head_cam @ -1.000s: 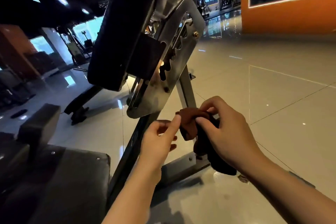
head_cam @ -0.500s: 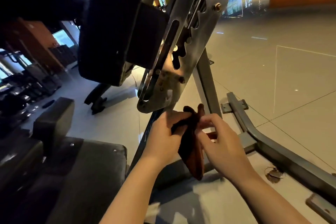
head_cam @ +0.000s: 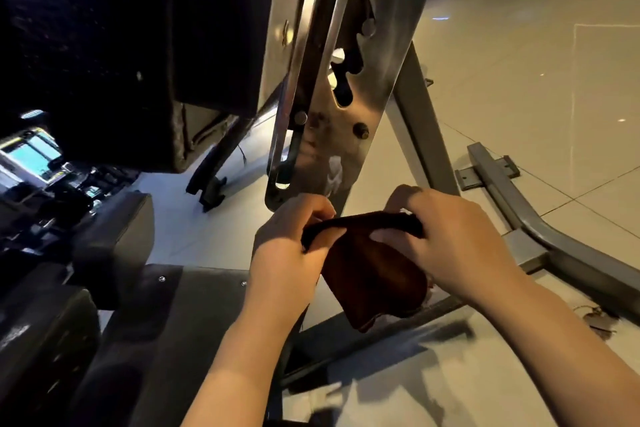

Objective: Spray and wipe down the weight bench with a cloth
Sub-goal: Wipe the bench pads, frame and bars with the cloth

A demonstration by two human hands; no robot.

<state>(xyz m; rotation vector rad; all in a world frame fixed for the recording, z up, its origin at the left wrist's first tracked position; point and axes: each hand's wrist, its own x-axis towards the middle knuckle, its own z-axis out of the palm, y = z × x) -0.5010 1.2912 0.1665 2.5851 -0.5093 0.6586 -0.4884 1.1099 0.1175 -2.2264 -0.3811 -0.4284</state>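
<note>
I see my left hand (head_cam: 294, 243) and right hand (head_cam: 446, 239) both pinching the dark brown fabric cloth (head_cam: 374, 274), stretched between them just below the bench's slotted silver steel bracket (head_cam: 332, 135).

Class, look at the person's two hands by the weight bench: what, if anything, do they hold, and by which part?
Both hands grip the dark brown cloth along its top edge: left hand at one end, right hand at the other.

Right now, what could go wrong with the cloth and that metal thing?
Both hands, left hand and right hand, grip the cloth just below the notched plate. Knuckles could bump its lower edge. The cloth's hanging part might catch on the frame as wiping begins.
</note>
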